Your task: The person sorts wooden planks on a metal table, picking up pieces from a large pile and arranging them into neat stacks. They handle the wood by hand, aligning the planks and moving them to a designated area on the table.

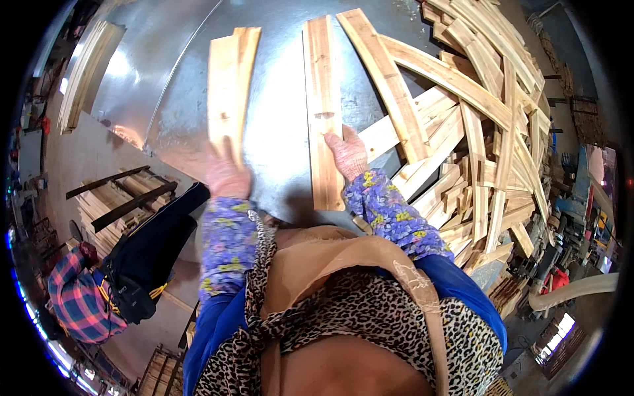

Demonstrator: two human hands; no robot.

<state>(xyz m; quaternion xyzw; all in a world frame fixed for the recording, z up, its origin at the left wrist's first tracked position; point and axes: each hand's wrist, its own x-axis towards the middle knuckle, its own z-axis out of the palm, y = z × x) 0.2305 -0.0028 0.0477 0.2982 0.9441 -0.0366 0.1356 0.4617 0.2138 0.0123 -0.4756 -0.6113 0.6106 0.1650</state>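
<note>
While I watch from the head view, the left hand (229, 178) stretches its fingers over the near end of two overlapping boards (223, 86); I cannot tell whether it grips them. The right hand (348, 154) touches the right edge of a separate board (321, 79), but I can't make out how its fingers close there. I see these boards over the shiny metal bench (175, 92), left of a jumbled plank heap (473, 165). A person in plaid (80, 297) is at far left.
</note>
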